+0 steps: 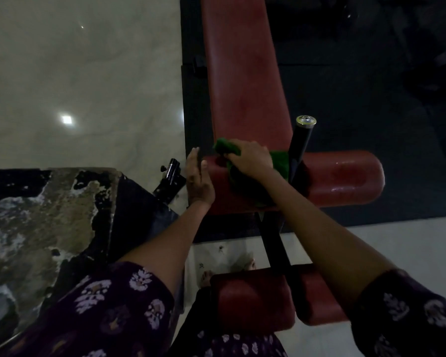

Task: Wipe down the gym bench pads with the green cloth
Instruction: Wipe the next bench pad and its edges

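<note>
A long red bench pad [245, 81] runs away from me in the middle of the view. Across its near end lies a red roller pad [340, 176], wet and shiny at its right end. My right hand [252, 158] is shut on the green cloth [227, 148] and presses it on the left half of that roller. My left hand [198, 176] is open, fingers together, flat against the roller's left end. A second pair of red roller pads [252, 300] sits lower, close to my body.
A black post with a metal cap [303, 140] stands upright just right of the cloth. Dark rubber matting [371, 112] lies under the bench and pale glossy floor [74, 86] to the left. A worn black and tan block [49, 215] sits at the lower left.
</note>
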The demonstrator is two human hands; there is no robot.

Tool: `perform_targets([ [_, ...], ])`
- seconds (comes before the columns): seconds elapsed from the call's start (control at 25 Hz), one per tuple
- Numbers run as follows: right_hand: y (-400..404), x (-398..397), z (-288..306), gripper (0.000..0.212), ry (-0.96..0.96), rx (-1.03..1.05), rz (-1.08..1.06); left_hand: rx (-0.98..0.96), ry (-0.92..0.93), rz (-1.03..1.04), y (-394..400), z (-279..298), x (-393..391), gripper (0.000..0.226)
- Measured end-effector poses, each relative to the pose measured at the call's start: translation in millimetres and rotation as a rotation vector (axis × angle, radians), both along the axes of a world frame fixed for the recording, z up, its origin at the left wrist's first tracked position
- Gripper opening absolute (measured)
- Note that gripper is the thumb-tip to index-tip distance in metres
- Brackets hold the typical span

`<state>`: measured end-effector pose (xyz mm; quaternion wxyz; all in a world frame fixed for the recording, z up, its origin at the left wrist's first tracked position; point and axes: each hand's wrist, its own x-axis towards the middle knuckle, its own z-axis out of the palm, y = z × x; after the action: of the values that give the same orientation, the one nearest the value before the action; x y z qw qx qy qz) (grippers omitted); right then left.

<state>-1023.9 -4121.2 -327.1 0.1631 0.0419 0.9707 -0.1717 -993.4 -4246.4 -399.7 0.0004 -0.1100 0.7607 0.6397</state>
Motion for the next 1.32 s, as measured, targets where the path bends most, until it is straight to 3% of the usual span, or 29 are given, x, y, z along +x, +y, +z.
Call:
perform_targets([
  [0.12, 29, -5, 6, 0.043, -0.114, 0.053, -0.242, -0.117, 0.099, -0.109, -3, -5, 1, 0.048],
  [0.24, 8, 7, 0, 0.042, -0.001, 0.17, -0.313, -0.152, 0.133, -0.144, -4, -9, -1, 0.058],
  [0.4, -14, 54, -12, 0.052, 0.253, 0.111, 0.012, -0.123, 0.133, -0.134, -6, -9, -3, 0.059],
  [0.52, 27, 98, -23, 0.059, 0.478, 0.173, 0.184, -0.127, 0.118, -0.142, -5, -10, -4, 0.059],
  [0.6, 46, 118, -30, 0.057, 0.521, 0.196, -0.109, -0.142, 0.12, -0.157, -6, -7, -3, 0.059],
  [0.68, 28, 125, -35, 0.057, 0.455, 0.081, -0.557, -0.158, 0.144, -0.174, -6, -6, -1, 0.058],
  [0.72, 7, 126, -37, 0.058, 0.437, 0.029, -0.641, -0.17, 0.144, -0.184, -6, -5, -1, 0.055],
  [0.76, -15, 129, -40, 0.059, 0.458, 0.012, -0.609, -0.187, 0.142, -0.191, -6, -6, -3, 0.051],
  [0.84, -48, 140, -51, 0.06, 0.528, 0.061, -0.346, -0.226, 0.139, -0.205, -7, -7, -5, 0.048],
  [0.92, -44, 148, -63, 0.059, 0.576, 0.129, -0.16, -0.276, 0.164, -0.263, -10, -4, -3, 0.06],
  [1.0, -20, 148, -65, 0.054, 0.659, 0.123, -0.28, -0.453, 0.194, -0.327, -11, -2, -2, 0.072],
  [1.08, 1, 144, -62, 0.05, 0.679, 0.056, -0.577, -0.707, 0.264, -0.394, -14, 0, -5, 0.074],
  [1.16, 0, 137, -63, 0.051, 0.665, -0.075, -0.818, -0.84, 0.316, -0.479, -15, 6, -6, 0.075],
  [1.32, -81, 135, -77, 0.061, 0.714, -0.255, -0.916, -1.117, 0.273, -0.652, -10, 25, -21, 0.056],
])
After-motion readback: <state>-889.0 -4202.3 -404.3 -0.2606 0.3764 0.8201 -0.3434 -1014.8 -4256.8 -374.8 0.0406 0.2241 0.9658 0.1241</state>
